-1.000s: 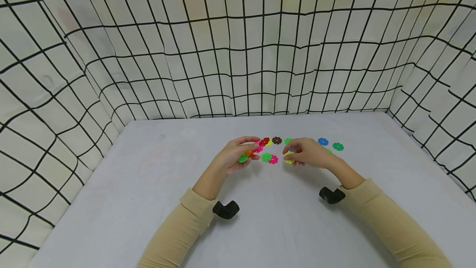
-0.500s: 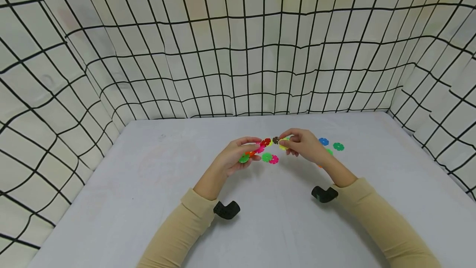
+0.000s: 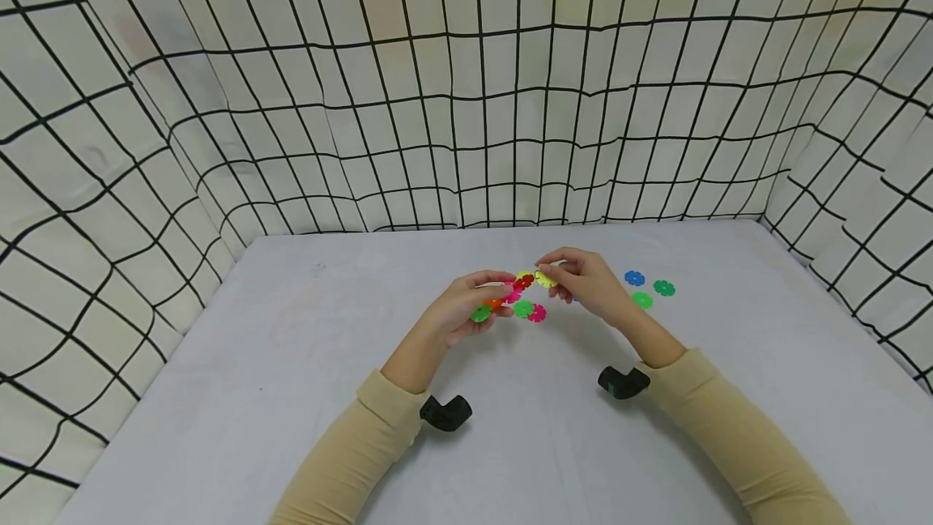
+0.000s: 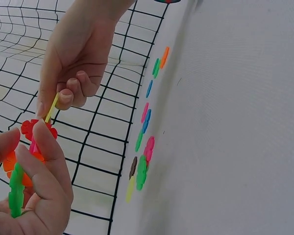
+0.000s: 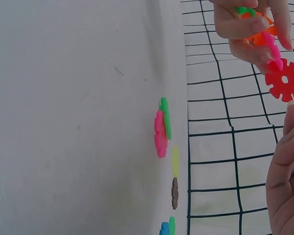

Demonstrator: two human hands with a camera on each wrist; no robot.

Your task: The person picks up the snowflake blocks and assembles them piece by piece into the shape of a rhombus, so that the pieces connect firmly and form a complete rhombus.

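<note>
My left hand (image 3: 462, 310) holds a short chain of notched, flower-shaped plastic discs. In the left wrist view a green disc (image 4: 16, 191) and an orange disc (image 4: 27, 180) sit among its fingers. A pink disc (image 5: 270, 44) links these to a red disc (image 5: 284, 81) at the chain's far end, seen in the right wrist view. Between thumb and fingers, my right hand (image 3: 592, 286) pinches a yellow disc (image 4: 51, 108) edge-on at the red disc's rim. Whether their slots are engaged cannot be told.
Loose discs lie on the white table (image 3: 291, 395): a green one (image 3: 523, 309) overlapping a pink one (image 3: 537, 313), a blue one (image 3: 634, 277), a dark green one (image 3: 664, 288) and a brown one (image 4: 133, 167). Black netting (image 3: 481, 104) over white walls surrounds the table's back and sides.
My right hand has moved left and away from me, bringing the yellow disc to the red end of the chain. My left hand has stayed nearly still with the chain.
</note>
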